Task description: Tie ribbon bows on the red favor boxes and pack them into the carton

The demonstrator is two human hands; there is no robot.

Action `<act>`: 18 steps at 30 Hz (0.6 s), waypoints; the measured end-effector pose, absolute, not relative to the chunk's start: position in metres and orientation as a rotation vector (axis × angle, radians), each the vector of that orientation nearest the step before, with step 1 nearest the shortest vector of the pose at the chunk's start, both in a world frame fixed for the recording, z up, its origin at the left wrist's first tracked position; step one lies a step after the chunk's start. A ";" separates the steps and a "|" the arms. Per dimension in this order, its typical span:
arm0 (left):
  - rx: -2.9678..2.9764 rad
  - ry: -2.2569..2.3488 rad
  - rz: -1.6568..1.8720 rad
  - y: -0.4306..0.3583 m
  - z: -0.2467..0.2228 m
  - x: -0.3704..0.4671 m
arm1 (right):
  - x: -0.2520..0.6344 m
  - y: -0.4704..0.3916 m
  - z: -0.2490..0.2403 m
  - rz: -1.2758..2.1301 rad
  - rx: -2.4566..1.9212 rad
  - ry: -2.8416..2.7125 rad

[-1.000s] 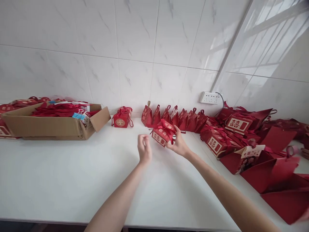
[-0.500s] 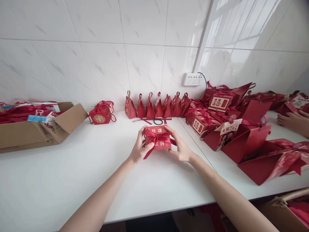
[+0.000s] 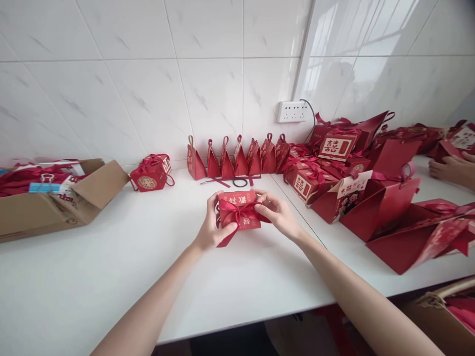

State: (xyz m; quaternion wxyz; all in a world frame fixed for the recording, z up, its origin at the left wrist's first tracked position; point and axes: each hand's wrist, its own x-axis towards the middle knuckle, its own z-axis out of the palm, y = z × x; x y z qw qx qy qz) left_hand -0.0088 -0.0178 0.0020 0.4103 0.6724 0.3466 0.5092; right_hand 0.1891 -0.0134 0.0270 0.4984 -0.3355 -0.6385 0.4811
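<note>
A small red gift box [image 3: 249, 223] with pale printed characters sits between my hands over the white table. A dark red satin ribbon [image 3: 237, 213] is tied in a bow across its top. My left hand [image 3: 215, 225] grips the box's left side, its thumb resting on the ribbon by the near edge. My right hand [image 3: 278, 212] pinches the bow's right part between thumb and fingers at the box's right edge. Just behind the box lie a black ring [image 3: 239, 183] and some flat dark red ribbon strips [image 3: 217, 182].
Several red triangular boxes [image 3: 237, 163] stand along the tiled wall. Left are a ribboned red box [image 3: 150, 173] and an open cardboard carton [image 3: 48, 210]. Many red boxes [image 3: 330, 178] are heaped at right, under a socket strip [image 3: 293, 112]. Another person's hand [image 3: 452, 170] shows far right.
My right hand has shifted from holding the box's right side to pinching the right part of the bow. My left hand keeps its hold. The view has shifted slightly.
</note>
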 end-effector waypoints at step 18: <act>1.599 1.183 1.403 -0.028 0.012 0.009 | 0.191 -0.018 0.036 1.011 -0.932 -1.575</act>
